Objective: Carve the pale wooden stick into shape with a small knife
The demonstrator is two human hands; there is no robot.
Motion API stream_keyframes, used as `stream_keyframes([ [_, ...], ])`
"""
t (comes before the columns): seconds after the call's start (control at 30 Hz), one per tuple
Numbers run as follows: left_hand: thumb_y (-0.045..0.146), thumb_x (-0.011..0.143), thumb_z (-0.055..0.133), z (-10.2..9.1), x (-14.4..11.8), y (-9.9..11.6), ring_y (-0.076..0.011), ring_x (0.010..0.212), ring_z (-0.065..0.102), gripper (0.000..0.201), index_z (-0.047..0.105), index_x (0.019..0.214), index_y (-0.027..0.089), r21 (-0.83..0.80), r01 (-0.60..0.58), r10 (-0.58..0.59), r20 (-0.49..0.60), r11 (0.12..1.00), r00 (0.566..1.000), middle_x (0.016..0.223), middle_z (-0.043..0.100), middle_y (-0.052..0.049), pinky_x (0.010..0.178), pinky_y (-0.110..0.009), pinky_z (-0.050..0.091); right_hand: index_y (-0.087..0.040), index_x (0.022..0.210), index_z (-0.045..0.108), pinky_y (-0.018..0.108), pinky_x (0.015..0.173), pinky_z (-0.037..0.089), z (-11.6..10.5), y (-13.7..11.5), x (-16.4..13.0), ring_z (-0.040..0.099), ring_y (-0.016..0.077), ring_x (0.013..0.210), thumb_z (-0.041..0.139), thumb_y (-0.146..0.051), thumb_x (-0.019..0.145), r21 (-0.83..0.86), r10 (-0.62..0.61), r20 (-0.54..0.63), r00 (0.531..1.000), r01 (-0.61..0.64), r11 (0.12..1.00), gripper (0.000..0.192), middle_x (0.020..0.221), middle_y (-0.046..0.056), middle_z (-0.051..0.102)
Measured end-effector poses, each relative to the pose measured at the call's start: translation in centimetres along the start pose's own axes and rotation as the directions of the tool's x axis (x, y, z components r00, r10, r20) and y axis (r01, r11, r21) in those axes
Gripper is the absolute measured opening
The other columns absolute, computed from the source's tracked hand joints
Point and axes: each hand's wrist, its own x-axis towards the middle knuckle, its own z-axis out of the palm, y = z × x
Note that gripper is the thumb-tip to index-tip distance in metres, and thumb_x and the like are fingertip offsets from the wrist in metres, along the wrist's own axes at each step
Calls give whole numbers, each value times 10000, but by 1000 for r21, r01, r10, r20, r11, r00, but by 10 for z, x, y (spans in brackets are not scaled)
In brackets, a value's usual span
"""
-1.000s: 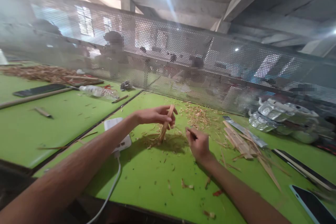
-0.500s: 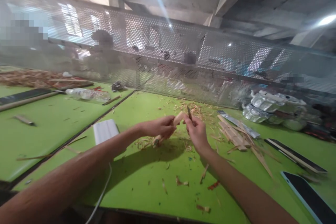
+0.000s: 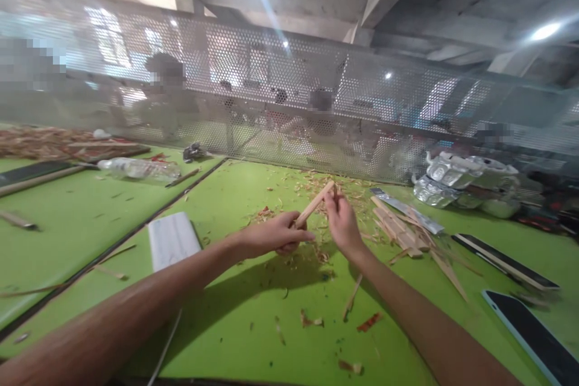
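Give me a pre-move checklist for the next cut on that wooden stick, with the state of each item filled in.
1. Left hand grips the lower end of the wooden stick: ok.
2. Right hand is up at the stick's upper part: ok.
3. Blade in the right hand: cannot tell, only a thin dark tip shows above the fingers.
4. Left fingers clear of the cutting path: cannot tell, the contact point is blurred.
5. Green table under the hands is free of large things: ok, only wood shavings lie there.
6. White power strip and pile of wood strips lie apart from both hands: ok.
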Motion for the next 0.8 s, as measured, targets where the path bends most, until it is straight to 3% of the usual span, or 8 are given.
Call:
stream_keyframes([
  [0.13,326,906,702,-5,2,-5,-60,469,423,292,436,956,216,-7,3,-4,-186,1000,982,626,495,74,439,-224,321,-203,1094,614,287,559,446,6,-4,-14,628,198,650,367,-491,1052,-202,-162,186,969,200,959,381,807,51,695],
  [0.23,337,899,705,-11,4,-9,-72,475,449,306,446,995,206,86,14,13,-311,996,950,635,519,77,426,-225,368,-210,1129,685,293,531,467,8,-1,-19,662,204,654,346,-389,1073,-284,-268,283,921,347,894,387,882,77,745],
  [0.4,395,908,691,-14,5,-15,-75,458,442,333,500,1075,178,83,8,19,-318,997,948,633,526,72,397,-219,351,-181,1148,721,288,556,521,10,7,-21,711,205,719,381,-313,1075,-269,-427,340,838,522,810,372,972,102,774],
  [0.53,310,932,642,-8,5,-15,-76,444,422,222,507,1053,182,78,-30,56,-356,997,933,626,500,75,398,-221,348,-171,1144,726,266,558,509,9,11,-19,702,187,700,390,-321,1081,-291,-489,350,799,590,753,374,933,89,774],
  [0.67,195,910,579,4,8,-10,-73,446,398,131,461,965,206,181,18,75,-494,983,866,641,440,90,411,-215,343,-142,1108,742,240,473,405,5,12,-15,631,150,583,379,-323,1087,-378,-535,341,773,633,675,407,826,76,750],
  [0.8,174,885,541,10,11,-8,-84,475,385,114,442,925,216,293,87,92,-548,952,832,661,410,80,425,-216,302,-150,1119,754,240,481,341,1,10,-12,583,138,563,407,-307,1073,-429,-527,325,786,619,658,384,821,70,739],
])
